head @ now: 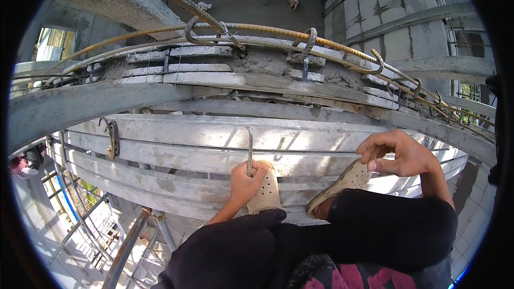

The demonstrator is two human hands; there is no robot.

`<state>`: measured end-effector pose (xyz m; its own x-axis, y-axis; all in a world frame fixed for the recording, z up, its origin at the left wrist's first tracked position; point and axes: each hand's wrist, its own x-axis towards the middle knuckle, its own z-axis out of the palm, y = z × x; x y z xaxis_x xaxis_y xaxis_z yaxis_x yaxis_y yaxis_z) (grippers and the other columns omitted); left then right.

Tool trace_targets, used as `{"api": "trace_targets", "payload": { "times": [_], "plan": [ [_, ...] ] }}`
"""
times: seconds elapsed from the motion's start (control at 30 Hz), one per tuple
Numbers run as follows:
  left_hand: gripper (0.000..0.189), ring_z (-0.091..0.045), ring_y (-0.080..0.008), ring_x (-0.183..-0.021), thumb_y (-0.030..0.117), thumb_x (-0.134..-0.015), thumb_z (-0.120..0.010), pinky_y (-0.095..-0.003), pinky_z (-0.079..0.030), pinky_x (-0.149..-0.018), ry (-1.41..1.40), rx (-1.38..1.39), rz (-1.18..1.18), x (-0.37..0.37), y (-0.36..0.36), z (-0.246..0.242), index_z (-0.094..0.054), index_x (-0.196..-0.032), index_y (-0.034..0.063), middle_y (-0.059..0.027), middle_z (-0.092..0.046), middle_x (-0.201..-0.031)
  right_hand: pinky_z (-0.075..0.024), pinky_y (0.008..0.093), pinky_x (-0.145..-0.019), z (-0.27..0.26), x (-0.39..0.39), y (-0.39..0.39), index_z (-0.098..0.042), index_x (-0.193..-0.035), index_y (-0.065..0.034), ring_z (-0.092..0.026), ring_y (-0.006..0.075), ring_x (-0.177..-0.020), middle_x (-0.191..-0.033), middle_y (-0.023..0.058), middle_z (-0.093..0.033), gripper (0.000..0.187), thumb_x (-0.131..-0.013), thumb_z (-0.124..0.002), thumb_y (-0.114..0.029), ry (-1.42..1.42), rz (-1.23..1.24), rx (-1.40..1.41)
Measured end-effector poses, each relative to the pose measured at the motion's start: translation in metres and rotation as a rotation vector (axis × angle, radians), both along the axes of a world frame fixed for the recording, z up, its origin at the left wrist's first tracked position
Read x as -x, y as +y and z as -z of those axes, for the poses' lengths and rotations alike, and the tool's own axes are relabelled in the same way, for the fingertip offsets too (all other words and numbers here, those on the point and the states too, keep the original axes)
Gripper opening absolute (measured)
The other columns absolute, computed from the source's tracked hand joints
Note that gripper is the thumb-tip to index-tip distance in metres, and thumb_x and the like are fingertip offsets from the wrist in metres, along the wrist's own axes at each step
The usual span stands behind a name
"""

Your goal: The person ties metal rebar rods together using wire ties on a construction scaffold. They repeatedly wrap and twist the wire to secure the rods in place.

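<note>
My left hand (246,180) is closed around a thin ribbed steel rod with a bent tip (250,140), held upright in the picture over a beige clog (266,192). My right hand (395,154) hangs over the other clog (349,180), its fingers curled and thumb apart; I see nothing in it. Both clogs rest on grey metal scaffold planks (192,156). Beyond the planks, rusty rebar (281,30) with hooked ties (311,42) runs along a wall top of white blocks (200,78) and rough mortar (265,64).
A bundle of bent steel hooks (113,138) lies on the planks at left. A grey beam (100,100) crosses at left. Scaffold pipes (130,245) stand beside a deep drop at lower left. A pink and white object (24,166) is at far left.
</note>
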<state>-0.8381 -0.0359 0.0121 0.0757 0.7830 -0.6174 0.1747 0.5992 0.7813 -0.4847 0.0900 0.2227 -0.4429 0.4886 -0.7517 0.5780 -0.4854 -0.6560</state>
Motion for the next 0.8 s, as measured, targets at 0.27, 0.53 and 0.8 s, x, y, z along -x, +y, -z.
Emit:
{"api": "trace_targets", "payload": {
  "times": [0.27, 0.53, 0.8],
  "plan": [
    [0.018, -0.044, -0.0014, -0.056, 0.017, -0.094, -0.074, -0.0235, -0.036, -0.051, 0.029, -0.072, 0.009, -0.009, -0.004, -0.01, -0.067, -0.086, 0.0026, 0.0075, -0.055, -0.063, -0.0509, 0.0297, -0.079, 0.029, 0.005, 0.005, -0.068, -0.12, 0.0016, -0.063, 0.0134, -0.083, -0.088, 0.0066, -0.07, 0.04, -0.098, -0.073, -0.031, -0.136, 0.048, -0.012],
    [0.027, -0.054, -0.004, -0.073, 0.029, -0.102, -0.065, -0.0235, -0.043, -0.066, -0.597, 0.134, 0.292, -0.012, 0.046, -0.051, -0.067, -0.112, 0.0041, 0.0015, -0.062, -0.08, -0.0543, 0.0315, -0.075, 0.037, 0.017, 0.007, -0.068, -0.124, -0.0005, -0.067, 0.0129, -0.085, -0.092, 0.0055, -0.07, 0.042, -0.1, -0.07, -0.035, -0.127, 0.054, 0.102],
    [0.034, -0.066, -0.0465, -0.087, 0.031, -0.102, -0.061, -0.0506, -0.051, -0.08, -0.232, -0.266, 0.851, -0.045, 0.057, -0.071, -0.067, -0.112, -0.0008, -0.0248, -0.071, -0.091, -0.0555, 0.037, -0.083, 0.016, 0.018, -0.004, -0.067, -0.127, -0.0014, -0.071, 0.0222, -0.09, -0.1, 0.0123, -0.075, 0.045, -0.1, -0.068, -0.037, -0.121, -0.196, 0.009]
  ]
}}
